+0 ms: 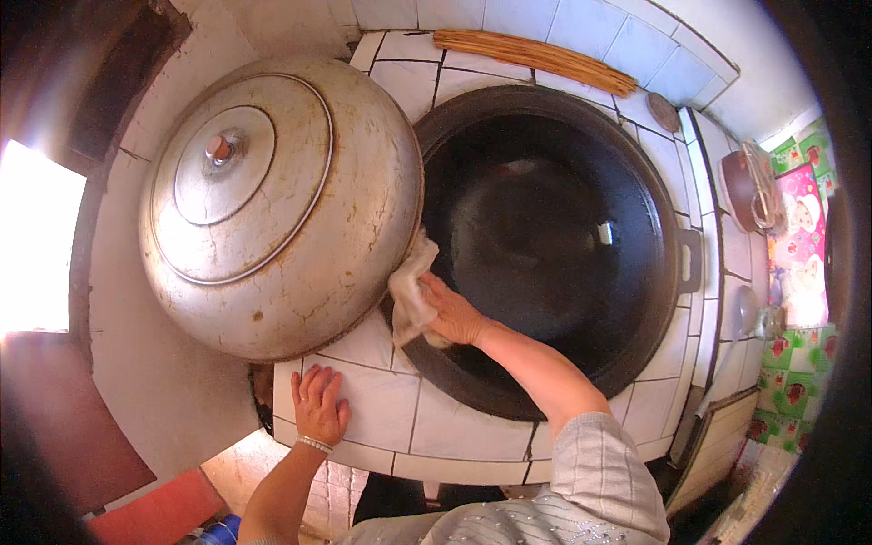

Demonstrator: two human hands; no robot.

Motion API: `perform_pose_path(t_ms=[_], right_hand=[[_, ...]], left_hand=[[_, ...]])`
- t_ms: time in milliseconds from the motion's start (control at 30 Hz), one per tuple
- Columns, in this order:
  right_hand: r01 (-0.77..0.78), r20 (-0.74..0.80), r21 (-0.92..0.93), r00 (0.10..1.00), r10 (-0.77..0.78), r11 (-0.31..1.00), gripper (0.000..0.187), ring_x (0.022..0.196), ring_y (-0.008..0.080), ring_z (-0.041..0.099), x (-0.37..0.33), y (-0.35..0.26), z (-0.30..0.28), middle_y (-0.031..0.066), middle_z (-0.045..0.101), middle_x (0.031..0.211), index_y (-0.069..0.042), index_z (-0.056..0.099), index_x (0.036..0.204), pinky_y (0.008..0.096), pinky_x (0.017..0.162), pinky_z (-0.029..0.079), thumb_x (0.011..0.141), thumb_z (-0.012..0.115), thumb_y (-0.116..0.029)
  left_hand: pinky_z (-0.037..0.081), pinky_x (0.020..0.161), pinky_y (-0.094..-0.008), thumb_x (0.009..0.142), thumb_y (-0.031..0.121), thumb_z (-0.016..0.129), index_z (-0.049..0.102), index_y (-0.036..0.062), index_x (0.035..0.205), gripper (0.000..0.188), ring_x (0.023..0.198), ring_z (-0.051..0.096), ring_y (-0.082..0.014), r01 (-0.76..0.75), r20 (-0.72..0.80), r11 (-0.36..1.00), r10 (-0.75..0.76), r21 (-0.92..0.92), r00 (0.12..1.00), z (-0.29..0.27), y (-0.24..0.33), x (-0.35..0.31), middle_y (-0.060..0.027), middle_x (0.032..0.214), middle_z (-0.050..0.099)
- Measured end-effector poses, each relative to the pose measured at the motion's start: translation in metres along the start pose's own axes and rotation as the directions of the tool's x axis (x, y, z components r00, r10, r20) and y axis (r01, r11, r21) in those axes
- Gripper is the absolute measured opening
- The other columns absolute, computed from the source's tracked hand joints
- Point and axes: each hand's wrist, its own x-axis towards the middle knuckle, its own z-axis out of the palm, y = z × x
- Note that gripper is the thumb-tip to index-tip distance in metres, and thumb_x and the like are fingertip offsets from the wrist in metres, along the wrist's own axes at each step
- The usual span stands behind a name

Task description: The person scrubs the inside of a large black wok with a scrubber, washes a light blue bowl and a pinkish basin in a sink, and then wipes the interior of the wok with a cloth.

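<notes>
My right hand (454, 312) grips a pale cloth (414, 289) over the left rim of a large black wok (536, 263) set into the tiled stove top (463, 422). The cloth's upper end touches the edge of a big domed metal lid (282, 218), stained brown in streaks and topped with a small knob. That lid leans at the left and overlaps the wok's rim. On the white tiles at the front left corner my left hand (320, 404) lies flat, fingers spread, with a bracelet on its wrist. A light patch, perhaps a reflection, shows inside the wok.
A long bundle of thin brown sticks (536, 59) lies along the back tiles, near a small dark oval object (663, 113). On the right ledge are a reddish-brown object with a coiled cord (749, 191), a ladle (743, 313) and a glass jar (771, 322).
</notes>
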Motion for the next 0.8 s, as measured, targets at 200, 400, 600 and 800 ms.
perform_pose_path(t_ms=[200, 400, 600, 800], right_hand=[[0.075, 0.348, -0.39, 0.935, 0.072, 0.918, 0.053, 0.128, 0.0334, 0.024, 0.091, 0.008, -0.048, 0.0164, 0.033, 0.134, -0.013, 0.037, 0.131, 0.0442, 0.107, 0.015, 0.081, 0.051, -0.028], [0.037, -0.236, -0.542, 0.952, -0.195, 0.839, 0.05, 0.129, 0.0259, 0.028, 0.111, 0.079, -0.062, 0.0057, 0.042, 0.133, -0.017, 0.044, 0.127, 0.0454, 0.11, 0.006, 0.079, 0.05, -0.03], [-0.093, -0.311, -0.731, 0.927, -0.209, 0.676, 0.049, 0.126, 0.025, 0.033, 0.12, 0.111, -0.108, 0.0083, 0.049, 0.125, -0.013, 0.049, 0.121, 0.0441, 0.109, 0.01, 0.075, 0.055, -0.03], [0.133, -0.135, -0.79, 0.914, -0.382, 0.598, 0.044, 0.126, 0.0257, 0.034, 0.137, 0.124, -0.127, 0.0068, 0.049, 0.124, -0.014, 0.051, 0.118, 0.0459, 0.109, 0.014, 0.076, 0.052, -0.027]], left_hand=[[0.02, 0.1, -0.0587, 0.065, 0.013, 0.053, 0.049, 0.0058, 0.107, 0.043, 0.114, 0.039, -0.0358, 0.016, 0.02, 1.0, -0.016, -0.015, 1.0, 0.001, -0.003, -0.003, -0.0139, 0.115, 0.045], [0.02, 0.1, -0.0593, 0.063, 0.012, 0.051, 0.05, 0.0051, 0.105, 0.042, 0.113, 0.04, -0.037, 0.011, 0.022, 1.0, -0.011, -0.02, 1.0, 0.004, -0.004, -0.001, -0.0155, 0.113, 0.046], [0.021, 0.099, -0.0595, 0.062, 0.013, 0.053, 0.051, 0.006, 0.104, 0.042, 0.111, 0.041, -0.0359, 0.009, 0.017, 1.0, -0.009, -0.023, 1.0, 0.004, -0.004, 0.001, -0.014, 0.112, 0.046], [0.021, 0.099, -0.0587, 0.061, 0.015, 0.054, 0.052, 0.0068, 0.103, 0.042, 0.11, 0.042, -0.0339, -0.018, 0.008, 1.0, 0.018, 0.022, 1.0, 0.01, -0.008, -0.004, -0.0112, 0.111, 0.045]])
